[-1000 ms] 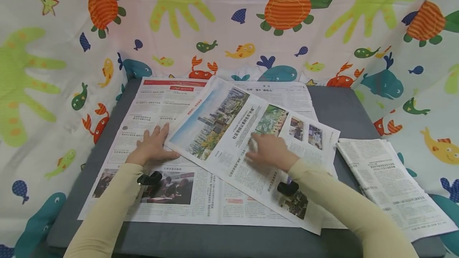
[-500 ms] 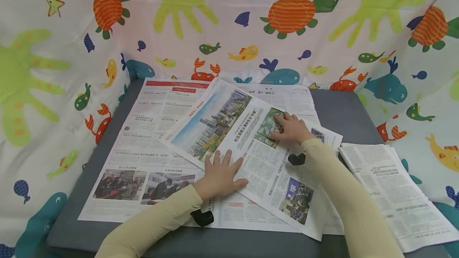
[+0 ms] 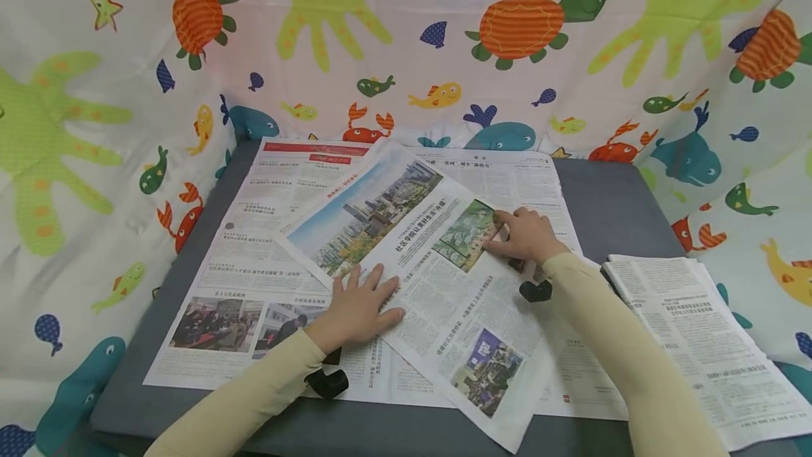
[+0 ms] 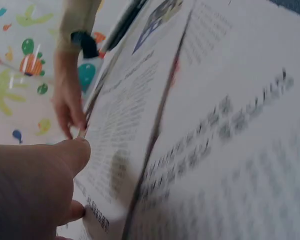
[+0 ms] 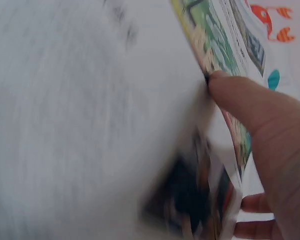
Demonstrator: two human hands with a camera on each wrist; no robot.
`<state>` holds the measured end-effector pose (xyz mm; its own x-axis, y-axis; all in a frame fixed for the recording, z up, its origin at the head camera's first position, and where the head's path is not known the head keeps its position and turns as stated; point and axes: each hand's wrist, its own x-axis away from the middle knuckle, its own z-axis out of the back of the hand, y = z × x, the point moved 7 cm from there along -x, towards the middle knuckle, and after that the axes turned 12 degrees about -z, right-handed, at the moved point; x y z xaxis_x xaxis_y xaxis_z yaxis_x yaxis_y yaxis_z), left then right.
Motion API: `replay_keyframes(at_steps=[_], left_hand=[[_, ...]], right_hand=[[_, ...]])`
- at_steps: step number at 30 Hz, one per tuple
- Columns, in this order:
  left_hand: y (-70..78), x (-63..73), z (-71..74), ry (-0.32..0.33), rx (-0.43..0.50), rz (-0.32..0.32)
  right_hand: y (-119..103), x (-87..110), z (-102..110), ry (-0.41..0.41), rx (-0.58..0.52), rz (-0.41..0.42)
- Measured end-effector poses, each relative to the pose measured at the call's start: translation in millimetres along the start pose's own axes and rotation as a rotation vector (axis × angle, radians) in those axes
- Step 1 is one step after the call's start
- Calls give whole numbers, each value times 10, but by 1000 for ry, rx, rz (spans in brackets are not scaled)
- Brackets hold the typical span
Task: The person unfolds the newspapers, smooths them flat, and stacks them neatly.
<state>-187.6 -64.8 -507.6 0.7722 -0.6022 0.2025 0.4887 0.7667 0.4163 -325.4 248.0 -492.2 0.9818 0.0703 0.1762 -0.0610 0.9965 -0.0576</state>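
Note:
A newspaper sheet [image 3: 406, 259] with a city photo lies slantwise over a larger spread newspaper [image 3: 254, 238]. My left hand [image 3: 355, 310] rests on the lower left edge of the slanted sheet, fingers spread. At its right side, my right hand [image 3: 528, 235] touches the sheet beside the green picture [image 3: 468, 235] and covers most of the small photos there. In the right wrist view the thumb [image 5: 235, 92] presses at the picture's border, and the paper bulges near the hand. The left thumb [image 4: 72, 155] lies over the sheet in the left wrist view.
A folded newspaper stack [image 3: 698, 344] lies at the right, overhanging the grey table [image 3: 609, 199]. A white cloth [image 3: 406, 41] printed with sea animals hangs behind and around the table. The sheet's lower corner reaches past the table's near edge.
My left hand has moved from the spread newspaper onto the slanted sheet. The sheet has slid left and towards me, turning slightly; my right hand has moved up and right across it.

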Motion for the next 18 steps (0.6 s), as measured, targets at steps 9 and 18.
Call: replay_keyframes(at_steps=[9, 18], left_hand=[[-352, -43, 200, -26, -49, 89], [-504, -557, 402, -107, -138, 62]], right_hand=[[-223, 667, -37, 109, 157, 169], [-311, 1133, -121, 228, 201, 215]])
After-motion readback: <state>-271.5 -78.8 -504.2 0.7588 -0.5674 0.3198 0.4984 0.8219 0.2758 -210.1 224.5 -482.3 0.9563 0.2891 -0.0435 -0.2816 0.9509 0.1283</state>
